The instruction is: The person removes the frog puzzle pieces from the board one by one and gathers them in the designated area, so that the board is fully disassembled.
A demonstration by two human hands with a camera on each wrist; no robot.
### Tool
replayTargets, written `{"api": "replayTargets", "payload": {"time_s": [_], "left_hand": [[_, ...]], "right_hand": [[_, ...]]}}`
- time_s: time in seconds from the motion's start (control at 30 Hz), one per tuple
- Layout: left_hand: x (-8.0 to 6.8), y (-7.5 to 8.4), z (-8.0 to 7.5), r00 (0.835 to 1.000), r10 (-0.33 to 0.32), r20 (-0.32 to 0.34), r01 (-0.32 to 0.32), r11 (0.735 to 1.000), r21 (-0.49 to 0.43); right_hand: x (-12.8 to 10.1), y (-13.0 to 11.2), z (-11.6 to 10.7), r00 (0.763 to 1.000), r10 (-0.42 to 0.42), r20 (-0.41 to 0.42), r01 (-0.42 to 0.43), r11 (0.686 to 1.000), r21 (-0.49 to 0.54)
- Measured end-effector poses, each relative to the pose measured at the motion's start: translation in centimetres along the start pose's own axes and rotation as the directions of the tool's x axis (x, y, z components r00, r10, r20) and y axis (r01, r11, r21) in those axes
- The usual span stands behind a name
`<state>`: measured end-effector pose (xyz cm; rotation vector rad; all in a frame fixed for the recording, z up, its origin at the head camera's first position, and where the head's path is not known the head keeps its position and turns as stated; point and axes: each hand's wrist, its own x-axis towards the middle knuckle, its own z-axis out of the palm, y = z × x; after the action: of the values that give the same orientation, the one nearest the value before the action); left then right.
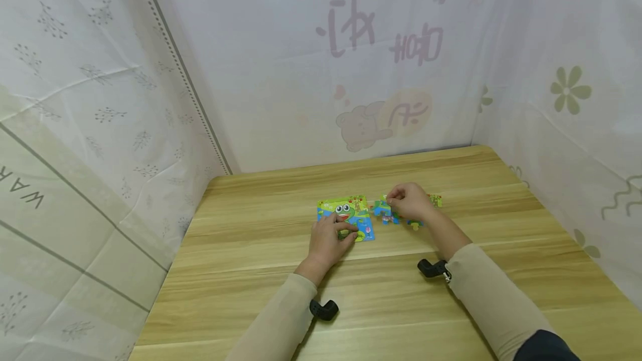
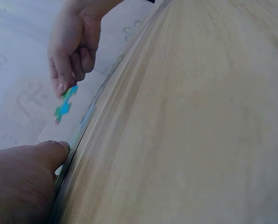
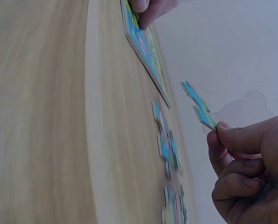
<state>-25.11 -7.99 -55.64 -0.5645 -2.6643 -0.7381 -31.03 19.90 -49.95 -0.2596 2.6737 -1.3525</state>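
Puzzle piece, flat and thin, printed mostly blue with green at its knobbed edges, sits pinched by one end between my right hand's thumb and forefinger, the other fingers curled in beneath. It hangs clear of the wooden table, lifted above the loose pieces that lie just right of the frog puzzle. Its long axis runs from my fingertips out toward the frog puzzle, free end leading, and the flat face is tilted rather than level with the tabletop. The frog puzzle is a joined slab showing a green frog with big eyes on blue water under a green top strip. My left hand rests on the near edge of that slab, fingers laid straight and pressing down on it, gripping nothing. The loose pieces stretch in a short scatter away from the frog puzzle, blue and green like the rest. Pale printed curtains rise behind the frog puzzle and to both sides of it.
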Motion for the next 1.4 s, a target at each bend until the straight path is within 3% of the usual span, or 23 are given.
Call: {"api": "replayTargets", "payload": {"time_s": [0.57,0.93,1.4], "left_hand": [[0.0,0.3,-0.1,1.000,-0.013,0.014,0.013,1.000,-0.006],[-0.1,0.2,-0.2,0.999,-0.021,0.027,0.021,1.000,-0.012],[-0.1,0.2,-0.2,1.000,-0.005,0.000,0.005,1.000,-0.021]], "right_hand": [[-2.5,3.4,-3.4,1.000,0.025,-0.009,-0.025,1.000,-0.014],[-4.3,4.9,-5.3,0.996,0.041,-0.075,-0.045,0.997,-0.055],[-5.5,6.9,-7.7,0.992,0.092,-0.088,-0.099,0.993,-0.071]]}}
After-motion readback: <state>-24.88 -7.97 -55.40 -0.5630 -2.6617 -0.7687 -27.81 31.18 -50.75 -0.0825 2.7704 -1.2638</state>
